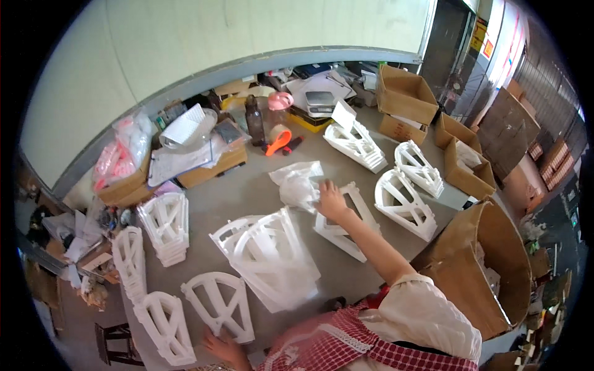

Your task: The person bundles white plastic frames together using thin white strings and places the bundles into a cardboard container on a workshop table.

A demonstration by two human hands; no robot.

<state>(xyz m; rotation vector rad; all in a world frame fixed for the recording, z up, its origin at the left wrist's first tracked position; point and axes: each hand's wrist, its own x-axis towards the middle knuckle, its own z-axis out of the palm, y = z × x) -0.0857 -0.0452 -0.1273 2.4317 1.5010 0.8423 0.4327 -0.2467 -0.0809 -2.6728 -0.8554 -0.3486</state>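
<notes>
My right hand (332, 201) reaches across the table, its fingers closed on the right side of a crumpled clear plastic bag (299, 187) with something white inside. Beneath that forearm lies a white plastic frame (340, 234), partly covered by the arm. Close to the table's near edge, my left hand (225, 349) has its fingers apart at the lower edge of a fan-shaped white frame (219, 303). Between the hands, more white frames in clear plastic wrapping (275, 253) lie in a pile.
Stacks of white frames stand at the left (166, 227) and right (405, 204). A large cardboard box (451, 266) is beside my right arm. Towards the back are a dark bottle (254, 120), orange scissors (278, 141), a scale (320, 103) and small cartons (405, 93).
</notes>
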